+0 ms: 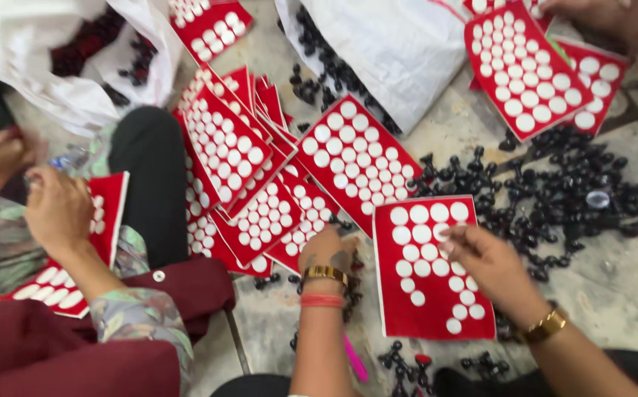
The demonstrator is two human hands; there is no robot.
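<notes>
Right hand (480, 257) pinches a white dot off the half-empty red sheet (429, 268); left hand (326, 250) clenched beside it, contents hidden; full sheets (355, 158) wait.

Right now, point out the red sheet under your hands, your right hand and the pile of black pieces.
red sheet (428, 312): head view, bare red lower middle.
right hand (484, 261): head view, back of hand.
pile of black pieces (554, 202): head view, centre of heap.

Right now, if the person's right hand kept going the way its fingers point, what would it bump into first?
The right hand points up and left across the red sticker sheet. It would likely meet the white round stickers at that sheet's top first, though height above the sheet is unclear.
</notes>
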